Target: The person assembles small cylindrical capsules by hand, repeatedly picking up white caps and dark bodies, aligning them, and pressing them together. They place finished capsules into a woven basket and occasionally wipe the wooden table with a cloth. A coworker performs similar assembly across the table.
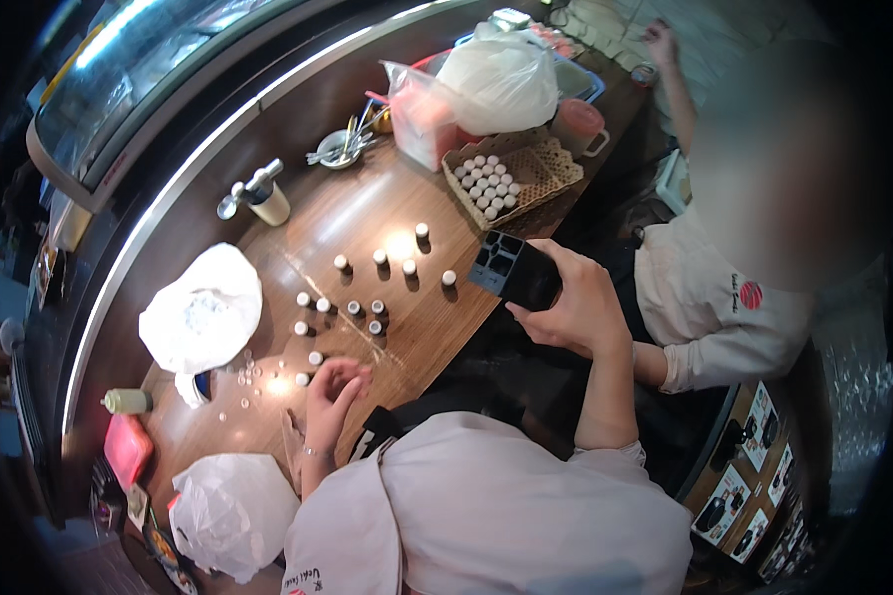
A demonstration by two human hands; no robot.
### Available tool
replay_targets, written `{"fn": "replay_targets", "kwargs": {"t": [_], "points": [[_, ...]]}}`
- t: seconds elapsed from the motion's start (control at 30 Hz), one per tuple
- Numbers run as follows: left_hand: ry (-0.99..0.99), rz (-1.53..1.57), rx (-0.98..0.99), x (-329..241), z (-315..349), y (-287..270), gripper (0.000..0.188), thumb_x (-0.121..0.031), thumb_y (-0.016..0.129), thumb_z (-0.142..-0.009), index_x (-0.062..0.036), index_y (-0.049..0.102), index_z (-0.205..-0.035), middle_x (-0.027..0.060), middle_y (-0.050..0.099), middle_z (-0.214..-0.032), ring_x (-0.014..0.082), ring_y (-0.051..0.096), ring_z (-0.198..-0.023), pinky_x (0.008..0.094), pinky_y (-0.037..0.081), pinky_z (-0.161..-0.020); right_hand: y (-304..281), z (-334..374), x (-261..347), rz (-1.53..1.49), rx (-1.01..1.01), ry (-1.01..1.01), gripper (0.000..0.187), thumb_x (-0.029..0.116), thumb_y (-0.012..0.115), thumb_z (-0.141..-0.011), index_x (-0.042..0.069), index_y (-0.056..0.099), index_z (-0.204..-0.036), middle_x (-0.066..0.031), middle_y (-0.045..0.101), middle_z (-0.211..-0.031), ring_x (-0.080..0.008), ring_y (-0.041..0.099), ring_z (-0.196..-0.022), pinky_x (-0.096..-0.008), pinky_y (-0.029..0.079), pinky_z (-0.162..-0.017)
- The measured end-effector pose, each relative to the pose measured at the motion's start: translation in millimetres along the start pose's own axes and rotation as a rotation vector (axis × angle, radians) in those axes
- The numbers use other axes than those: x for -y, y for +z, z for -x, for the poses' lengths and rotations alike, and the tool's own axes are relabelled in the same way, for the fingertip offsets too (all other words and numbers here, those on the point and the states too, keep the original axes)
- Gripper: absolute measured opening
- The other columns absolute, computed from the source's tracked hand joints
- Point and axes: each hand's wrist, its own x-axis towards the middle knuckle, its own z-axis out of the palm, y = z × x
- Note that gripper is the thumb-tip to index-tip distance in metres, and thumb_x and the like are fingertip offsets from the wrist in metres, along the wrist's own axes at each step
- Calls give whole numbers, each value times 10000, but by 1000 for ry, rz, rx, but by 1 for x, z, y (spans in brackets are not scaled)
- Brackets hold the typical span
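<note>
My right hand (577, 302) is wrapped round a black block-shaped thing (516, 270) with a grey face divided into squares. It is held above the table's front edge; its exact kind I cannot make out. My left hand (335, 395) hovers low over the wooden table (407, 342), its fingers loosely curled and apart from the thumb, with nothing visible between them. Beside it stand several small vials with white caps (316, 358), more of them spreading toward the far right. Small clear round pieces (248, 375) lie scattered to the left of that hand.
A woven basket (531, 164) holds rows of white-capped vials. White plastic bags (203, 307) sit at left, near a green squeeze bottle (127, 401). Farther back are a cup with spoons (268, 198) and a dish of cutlery (339, 149). A co-worker (724, 307) is close on my right.
</note>
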Motion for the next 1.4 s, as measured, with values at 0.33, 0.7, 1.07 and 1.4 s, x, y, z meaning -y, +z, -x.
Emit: {"fn": "replay_targets", "kwargs": {"t": [0.33, 0.7, 1.07, 1.4], "points": [[609, 222, 18, -90, -42, 72, 1329, -341, 1001, -549, -121, 159, -1553, 154, 490, -1466, 266, 506, -1326, 412, 417, -1111, 52, -31, 84, -104, 304, -352, 643, 329, 864, -642, 75, 605, -1174, -158, 698, -972, -370, 694, -912, -445, 557, -771], [862, -224, -649, -97, 84, -26, 1245, -361, 1001, -553, -51, 180, -1435, 159, 660, -1239, 311, 572, -1279, 465, 383, -1146, 166, -32, 215, -634, 919, -714, 782, 250, 885, -603, 47, 501, -1254, -198, 669, -1099, -354, 678, -1066, -395, 514, -886], [875, -426, -1100, -168, 258, -165, 1293, -165, 973, -625, -50, 69, -1543, 245, 524, -1395, 305, 578, -1259, 439, 387, -1148, 296, 7, 434, -853, 920, -1179, 685, 237, 923, -676, 42, 582, -1237, -134, 687, -1054, -258, 687, -949, -363, 547, -844], [610, -211, -1884, 7, 457, -298, 766, -103, 708, -901, -54, 252, -1515, 175, 563, -1357, 252, 530, -1279, 383, 377, -1105, 444, -70, 671, -1027, 628, -1050, 541, 30, 848, -761, 68, 603, -1242, -58, 696, -1131, -159, 662, -1019, -326, 524, -906]]}}
